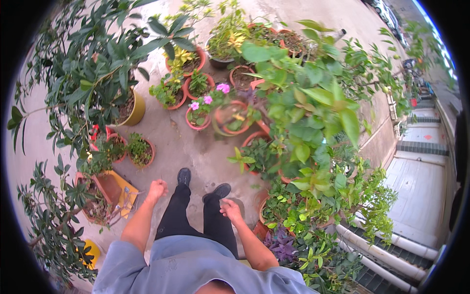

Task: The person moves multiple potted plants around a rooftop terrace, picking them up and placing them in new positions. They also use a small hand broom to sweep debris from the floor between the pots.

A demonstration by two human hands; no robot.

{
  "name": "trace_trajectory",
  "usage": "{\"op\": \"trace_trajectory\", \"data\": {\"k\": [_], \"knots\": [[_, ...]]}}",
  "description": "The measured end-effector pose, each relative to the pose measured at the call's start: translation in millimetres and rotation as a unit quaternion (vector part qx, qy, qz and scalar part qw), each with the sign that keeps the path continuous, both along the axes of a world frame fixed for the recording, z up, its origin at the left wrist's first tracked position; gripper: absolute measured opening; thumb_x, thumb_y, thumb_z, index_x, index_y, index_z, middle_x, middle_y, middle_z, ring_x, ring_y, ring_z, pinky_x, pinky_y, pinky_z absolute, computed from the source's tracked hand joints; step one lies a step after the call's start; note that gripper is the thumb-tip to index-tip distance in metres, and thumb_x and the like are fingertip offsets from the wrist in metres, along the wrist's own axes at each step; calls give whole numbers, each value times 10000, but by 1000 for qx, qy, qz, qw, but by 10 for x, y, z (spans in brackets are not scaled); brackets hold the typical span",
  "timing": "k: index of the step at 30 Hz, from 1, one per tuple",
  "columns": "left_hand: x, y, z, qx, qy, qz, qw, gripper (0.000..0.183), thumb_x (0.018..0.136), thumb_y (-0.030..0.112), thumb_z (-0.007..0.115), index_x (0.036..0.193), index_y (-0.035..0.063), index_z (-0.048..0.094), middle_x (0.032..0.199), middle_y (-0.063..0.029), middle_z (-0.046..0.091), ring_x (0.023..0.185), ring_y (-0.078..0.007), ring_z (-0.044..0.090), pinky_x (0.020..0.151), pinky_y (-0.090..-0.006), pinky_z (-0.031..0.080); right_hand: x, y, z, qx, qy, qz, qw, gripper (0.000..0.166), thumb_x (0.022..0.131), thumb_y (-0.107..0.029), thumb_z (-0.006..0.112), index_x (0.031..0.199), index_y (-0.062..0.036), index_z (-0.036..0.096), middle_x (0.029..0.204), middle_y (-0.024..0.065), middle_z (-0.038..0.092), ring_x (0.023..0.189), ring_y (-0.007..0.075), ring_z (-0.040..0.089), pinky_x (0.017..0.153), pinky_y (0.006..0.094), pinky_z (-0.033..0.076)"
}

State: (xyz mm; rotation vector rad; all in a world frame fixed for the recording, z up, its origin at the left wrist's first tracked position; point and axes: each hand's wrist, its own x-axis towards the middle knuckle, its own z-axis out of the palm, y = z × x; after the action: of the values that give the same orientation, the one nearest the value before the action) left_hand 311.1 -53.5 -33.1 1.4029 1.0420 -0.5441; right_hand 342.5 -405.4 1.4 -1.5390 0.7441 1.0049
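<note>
My left hand (158,189) hangs in front of me with its fingers curled; nothing shows in it, and how far they close is unclear. To its left are an orange-yellow board (126,193) and a rectangular terracotta planter (106,187). My right hand (231,210) is beside my right leg, fingers loosely bent and a little apart, holding nothing. Leafy potted plants (282,207) grow to its right. Ahead of my black shoes (184,177), a small pot (141,152) of green foliage sits on the left and a pink-flowered plant (207,100) farther off.
A tall shrub in a yellow pot (134,110) spreads branches over the left. Vine leaves (301,106) overhang the crowded pots at right. White pipes (382,253) run past the lower right edge. Concrete floor (172,132) lies between the pot groups.
</note>
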Motion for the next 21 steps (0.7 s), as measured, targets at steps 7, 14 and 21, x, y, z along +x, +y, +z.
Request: {"op": "trace_trajectory", "data": {"k": [7, 14, 21], "knots": [[-139, -366, 304, -29, 0, 42, 999, 121, 779, 60, 509, 868, 9, 573, 742, -77, 591, 646, -182, 608, 511, -294, 504, 220, -654, 2, 28, -7, -18, 999, 350, 807, -33, 531, 1156, -28, 511, 819, 88, 624, 608, 133, 584, 470, 233, 456], [-34, -302, 465, -79, -32, 136, 987, 124, 817, 75, 518, 901, 3, 573, 815, -97, 613, 691, -202, 627, 564, -309, 533, 413, -779, -127, 9, -21, -9, 1000, 315, 838, -64, 496, 1152, -35, 500, 826, 89, 622, 626, 150, 597, 487, 238, 463], [635, -14, -113, -59, -35, 44, 997, 111, 809, 71, 515, 875, 13, 583, 781, -80, 613, 663, -163, 607, 538, -278, 505, 567, 60, -143, 35, -10, -39, 999, 353, 814, -79, 529, 1161, -18, 513, 826, 76, 628, 629, 129, 601, 518, 219, 468]]}}
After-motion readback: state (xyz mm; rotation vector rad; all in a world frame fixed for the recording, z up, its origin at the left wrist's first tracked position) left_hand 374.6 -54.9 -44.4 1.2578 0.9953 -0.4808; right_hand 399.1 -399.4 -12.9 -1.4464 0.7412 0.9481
